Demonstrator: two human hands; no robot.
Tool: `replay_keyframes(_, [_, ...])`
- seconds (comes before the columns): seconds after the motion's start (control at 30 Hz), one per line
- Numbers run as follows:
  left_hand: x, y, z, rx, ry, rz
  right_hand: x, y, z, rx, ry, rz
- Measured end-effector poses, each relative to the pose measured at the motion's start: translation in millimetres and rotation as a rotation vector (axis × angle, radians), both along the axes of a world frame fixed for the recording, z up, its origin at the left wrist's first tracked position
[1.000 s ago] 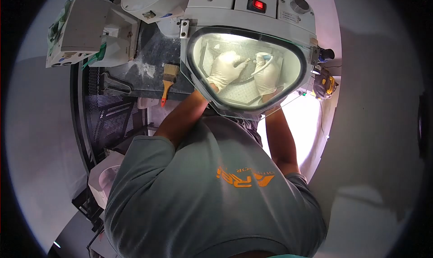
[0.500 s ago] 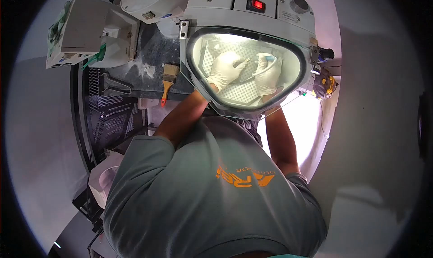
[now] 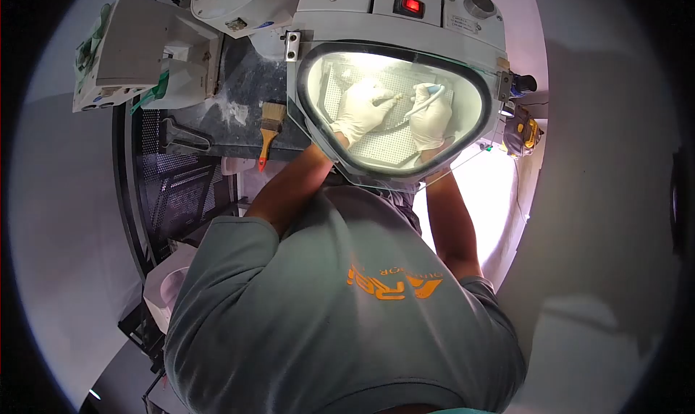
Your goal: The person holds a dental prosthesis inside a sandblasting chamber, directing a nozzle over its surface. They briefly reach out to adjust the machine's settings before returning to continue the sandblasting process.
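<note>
Person in a grey-green T-shirt (image 3: 340,313) w/ orange print fills the lower half of the view, bent over a white cabinet (image 3: 394,23) w/ a lit chamber. Both forearms go in under the cabinet's clear rounded viewing window (image 3: 467,135), dark-gasketed rim. Chamber floor is a white perforated plate (image 3: 380,148).

To the left, a dusty dark worktop (image 3: 242,88) strewn w/ white powder. Grey-white machine housing (image 3: 137,52) at its far left. Black perforated metal panel (image 3: 170,189) below the worktop edge. Paintbrush (image 3: 270,128) w/ pale bristles & orange handle lies on the worktop just beside the window frame. Red rocker switch (image 3: 410,6), lit, on top of the cabinet.

Inside the chamber, both hands in white gloves. Left hand (image 3: 362,113): fingers curled together, thumb & fingertips pinching a small pale piece (image 3: 393,97), held above the plate near chamber centre. Right hand (image 3: 431,117): closed around a pale blue handpiece (image 3: 423,99), pen-style grip, its tip angled toward the small piece & just beside it; can't tell if touching. A dark hose (image 3: 397,127) curves across the plate between the two hands.
</note>
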State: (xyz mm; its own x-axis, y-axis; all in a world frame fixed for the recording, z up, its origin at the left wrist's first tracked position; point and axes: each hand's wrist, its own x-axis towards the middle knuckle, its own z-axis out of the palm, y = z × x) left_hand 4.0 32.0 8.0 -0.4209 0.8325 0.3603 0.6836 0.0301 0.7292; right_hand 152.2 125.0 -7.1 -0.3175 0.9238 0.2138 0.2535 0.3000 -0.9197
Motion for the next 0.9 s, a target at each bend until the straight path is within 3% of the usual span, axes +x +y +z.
replay_keyframes(0.57, [-1,1,6,-0.036,-0.069,-0.014,-1,2,-10,0.077,0.019,0.024])
replay_keyframes(0.77, [1,5,0,-0.203,-0.019,0.048,1,-1,6,0.044,-0.042,0.054])
replay_keyframes(0.9, [2,6,-10,-0.127,0.121,0.085,-1,1,1,0.113,-0.015,0.017])
